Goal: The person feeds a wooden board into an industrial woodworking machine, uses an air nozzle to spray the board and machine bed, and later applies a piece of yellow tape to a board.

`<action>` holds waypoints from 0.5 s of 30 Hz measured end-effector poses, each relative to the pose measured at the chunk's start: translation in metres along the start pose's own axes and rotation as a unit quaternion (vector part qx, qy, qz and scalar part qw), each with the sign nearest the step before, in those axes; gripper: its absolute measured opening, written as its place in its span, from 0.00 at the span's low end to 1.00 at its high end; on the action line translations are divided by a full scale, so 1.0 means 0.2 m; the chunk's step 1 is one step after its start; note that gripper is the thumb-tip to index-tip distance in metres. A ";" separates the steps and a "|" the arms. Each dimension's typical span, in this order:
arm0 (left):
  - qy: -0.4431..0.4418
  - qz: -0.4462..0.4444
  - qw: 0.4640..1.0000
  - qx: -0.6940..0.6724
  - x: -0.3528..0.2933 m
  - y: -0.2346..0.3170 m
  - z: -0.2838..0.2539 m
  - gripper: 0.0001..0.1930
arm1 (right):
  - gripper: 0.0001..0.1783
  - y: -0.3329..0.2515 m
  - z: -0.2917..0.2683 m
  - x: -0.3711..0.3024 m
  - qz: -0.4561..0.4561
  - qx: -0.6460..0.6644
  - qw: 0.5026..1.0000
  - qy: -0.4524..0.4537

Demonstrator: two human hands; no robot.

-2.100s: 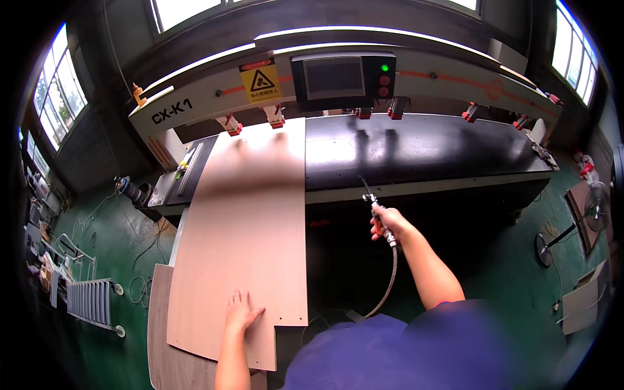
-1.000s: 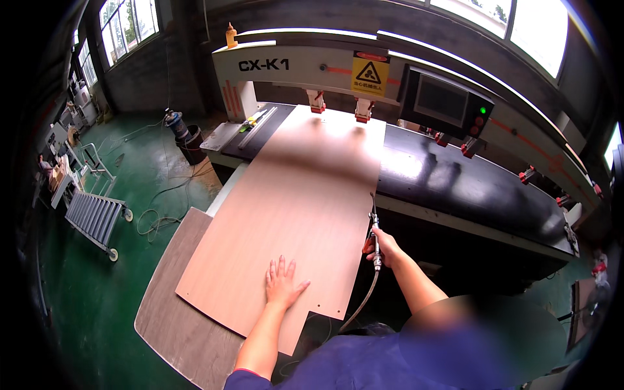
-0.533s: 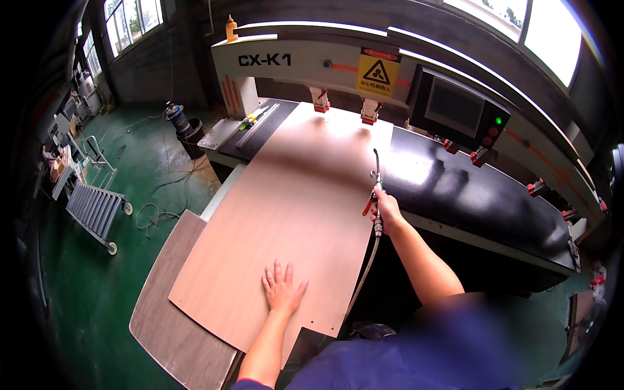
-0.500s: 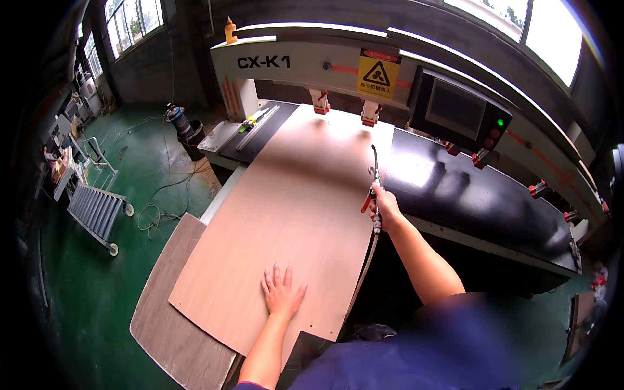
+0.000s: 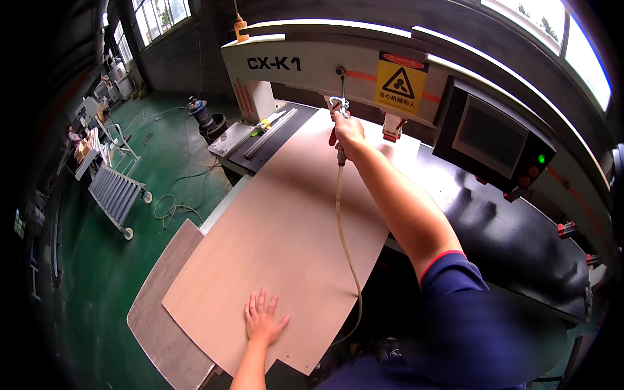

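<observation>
We have the board (image 5: 286,240) across the left part of the black worktop (image 5: 513,240), its near part jutting well past the front edge towards us and overlapping a brown panel (image 5: 159,309) in our view. Our left grip (image 5: 263,327) is released, spread flat on the board by its near edge. Our right grip (image 5: 349,135) is wrapped round the air gun (image 5: 338,106), over the board's far part; the hose (image 5: 339,221) trails past the board's right edge. Beyond that edge the worktop stretches on rightward; metal bars (image 5: 270,133) lie at its left end.
</observation>
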State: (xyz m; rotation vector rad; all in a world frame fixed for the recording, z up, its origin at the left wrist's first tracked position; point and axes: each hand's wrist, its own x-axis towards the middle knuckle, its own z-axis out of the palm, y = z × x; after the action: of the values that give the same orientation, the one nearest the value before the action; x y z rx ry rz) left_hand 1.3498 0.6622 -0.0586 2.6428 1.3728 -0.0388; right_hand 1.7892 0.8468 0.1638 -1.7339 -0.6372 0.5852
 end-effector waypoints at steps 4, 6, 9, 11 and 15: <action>-0.004 -0.010 1.000 0.008 0.00 0.01 -0.01 0.38 | 0.25 0.00 0.01 0.18 -0.008 -0.026 1.000 0.006; -0.003 -0.017 1.000 0.011 -0.02 0.00 -0.01 0.38 | 0.23 -0.01 0.03 0.21 -0.005 -0.022 1.000 -0.011; 0.000 -0.020 1.000 0.013 -0.03 -0.01 0.00 0.38 | 0.22 -0.05 0.05 0.15 0.000 -0.030 0.999 -0.027; 0.000 -0.012 1.000 0.014 -0.02 0.00 0.01 0.38 | 0.26 -0.04 0.05 0.16 0.001 -0.012 1.000 -0.016; 0.008 -0.011 1.000 0.022 -0.02 -0.01 0.02 0.38 | 0.27 -0.03 0.04 0.15 -0.017 -0.025 0.999 -0.010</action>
State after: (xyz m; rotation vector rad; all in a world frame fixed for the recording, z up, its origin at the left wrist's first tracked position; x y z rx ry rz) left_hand 1.3470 0.6596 -0.0626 2.6685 1.4231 -0.0501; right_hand 1.8062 0.8742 0.1659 -1.7637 -0.6986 0.5675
